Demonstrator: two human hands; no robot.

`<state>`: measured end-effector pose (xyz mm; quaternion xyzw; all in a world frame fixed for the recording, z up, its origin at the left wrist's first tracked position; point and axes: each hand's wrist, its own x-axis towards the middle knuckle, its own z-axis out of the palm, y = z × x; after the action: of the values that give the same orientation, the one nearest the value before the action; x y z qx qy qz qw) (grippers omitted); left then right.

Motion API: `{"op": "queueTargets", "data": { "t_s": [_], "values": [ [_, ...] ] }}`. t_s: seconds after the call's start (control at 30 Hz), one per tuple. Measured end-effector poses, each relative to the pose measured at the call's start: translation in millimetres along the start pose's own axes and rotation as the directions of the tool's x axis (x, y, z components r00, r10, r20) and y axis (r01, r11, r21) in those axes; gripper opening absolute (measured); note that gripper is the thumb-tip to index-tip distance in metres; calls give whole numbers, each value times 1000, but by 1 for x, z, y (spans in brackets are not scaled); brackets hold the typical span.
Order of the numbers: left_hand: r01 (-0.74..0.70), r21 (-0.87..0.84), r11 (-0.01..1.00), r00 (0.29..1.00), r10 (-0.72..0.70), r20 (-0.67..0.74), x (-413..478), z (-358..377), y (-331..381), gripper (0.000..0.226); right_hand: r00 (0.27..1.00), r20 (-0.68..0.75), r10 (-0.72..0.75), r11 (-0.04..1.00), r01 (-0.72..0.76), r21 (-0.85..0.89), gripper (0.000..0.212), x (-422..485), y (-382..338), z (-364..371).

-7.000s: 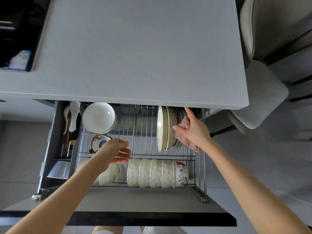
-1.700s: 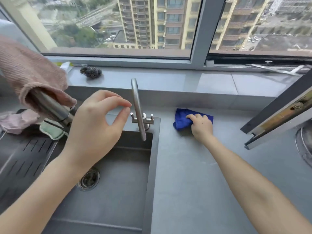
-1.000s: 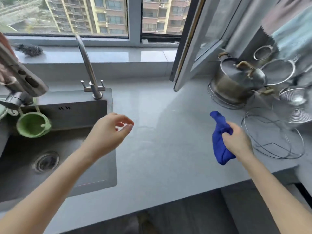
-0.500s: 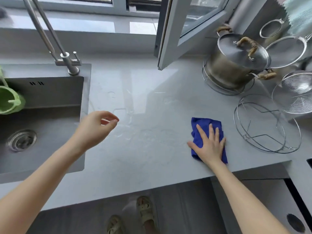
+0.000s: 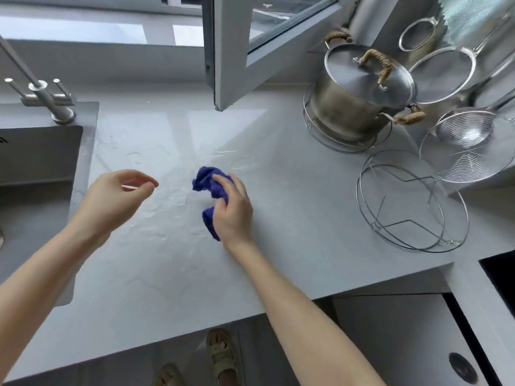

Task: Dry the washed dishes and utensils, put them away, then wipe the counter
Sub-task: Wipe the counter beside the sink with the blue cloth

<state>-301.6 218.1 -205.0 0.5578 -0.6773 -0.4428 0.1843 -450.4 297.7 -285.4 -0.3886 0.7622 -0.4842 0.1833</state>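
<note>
A blue cloth [image 5: 209,183] lies bunched on the pale grey counter [image 5: 292,207], near its middle. My right hand [image 5: 232,210] grips the cloth from the right, fingers curled over it, and presses it onto the counter. Wet streaks and small puddles show on the surface to the left of and behind the cloth. My left hand [image 5: 114,199] hovers above the counter beside the sink, fingers loosely curled, holding nothing.
The sink [image 5: 36,174] and its tap [image 5: 41,96] are at the left. A lidded steel pot [image 5: 359,96], a wire rack [image 5: 412,201] and mesh strainers [image 5: 468,146] stand at the right. An open window sash [image 5: 231,59] juts over the back of the counter.
Earlier my right hand took the blue cloth from beside the tap. Half a second ago it lay flat under my palm at the right; now it is bunched and has slid left.
</note>
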Motion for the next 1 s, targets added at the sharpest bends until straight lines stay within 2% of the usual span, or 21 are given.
{"op": "queueTargets", "data": {
  "t_s": [0.07,0.13,0.2,0.27,0.33,0.43,0.47,0.53,0.63,0.7,0.73,0.8,0.87,0.93,1.0],
  "values": [
    [1,-15,1000,1000,0,14,6,5,4,24,980,-189,56,997,-46,55,55,11,9,-46],
    [-5,-15,1000,1000,6,20,10,10,7,25,940,-340,36,998,-50,-31,56,26,40,-94],
    [-11,-9,1000,1000,11,18,15,13,9,25,920,-382,93,972,-167,-165,54,48,81,-131],
    [-16,-3,1000,1000,16,9,21,15,10,26,913,-369,173,888,-306,-343,52,68,114,-145],
    [-19,0,1000,1000,19,-15,25,14,9,27,921,-358,153,783,-334,-524,51,87,126,-133],
    [7,18,1000,999,-6,-48,29,8,4,24,964,-219,153,725,-260,-638,48,109,105,-82],
    [18,20,1000,998,-17,-57,30,5,1,23,981,-146,127,733,-192,-652,47,111,92,-59],
    [44,21,999,996,-43,-77,32,-3,-3,20,999,-28,-21,743,-3,-669,44,105,71,-8],
    [98,34,995,989,-93,-111,33,-18,-13,18,952,223,-209,789,299,-537,38,84,37,58],
    [110,38,993,985,-103,-139,34,-30,-20,18,906,355,-232,851,366,-377,49,74,12,82],
    [111,41,993,983,-103,-154,34,-36,-23,17,902,367,-229,897,342,-282,51,73,3,84],
    [118,41,992,975,-108,-196,34,-49,-32,14,955,212,-209,964,237,-119,56,83,-6,74],
    [131,49,990,963,-116,-245,33,-62,-42,13,986,13,-166,982,166,-94,54,108,4,48],
    [164,51,985,948,-143,-286,31,-74,-54,13,987,-92,-134,973,113,-200,51,145,26,20],
    [201,45,979,933,-177,-312,27,-84,-69,13,996,-74,-50,904,14,-427,49,179,52,8]
  ]
}}
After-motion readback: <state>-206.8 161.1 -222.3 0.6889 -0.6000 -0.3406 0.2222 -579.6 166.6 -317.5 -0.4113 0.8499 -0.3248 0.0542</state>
